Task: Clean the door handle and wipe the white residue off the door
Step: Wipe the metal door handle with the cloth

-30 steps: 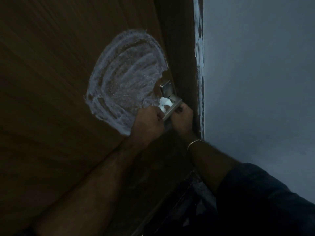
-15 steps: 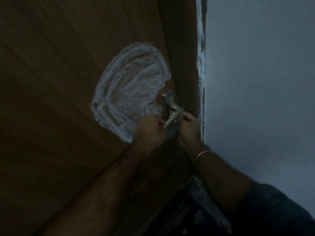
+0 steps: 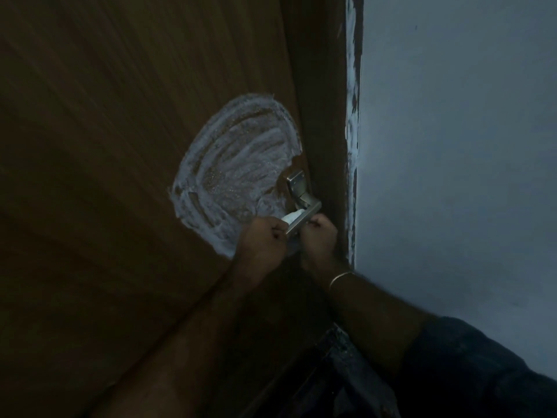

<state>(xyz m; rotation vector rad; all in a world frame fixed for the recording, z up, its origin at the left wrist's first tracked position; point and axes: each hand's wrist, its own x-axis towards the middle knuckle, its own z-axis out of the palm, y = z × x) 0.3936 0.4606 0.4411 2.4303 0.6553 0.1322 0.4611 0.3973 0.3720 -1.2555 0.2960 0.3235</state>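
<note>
From the head camera I see a brown wood-grain door (image 3: 105, 146) filling the left side of the view, with a broad rounded smear of white residue (image 3: 238, 176) on it, streaked in arcs. At about four o'clock from the smear, touching its edge, sits the silver metal lever door handle (image 3: 301, 203), its plate upright against the door and its bar angled down toward seven o'clock. My left hand (image 3: 263, 239) is at the lower end of the bar, fingers curled tight around a small white cloth (image 3: 291, 218) pressed onto the metal. My right hand (image 3: 319, 236) is just beside it at three o'clock, fingers also curled; they seem to pinch the handle's lower edge, though the dim light keeps me from being sure. A thin metal bangle (image 3: 340, 279) circles the right wrist, and a dark blue sleeve (image 3: 482, 372) shows at five o'clock. The pale grey wall (image 3: 452, 146) fills the right side.
</note>
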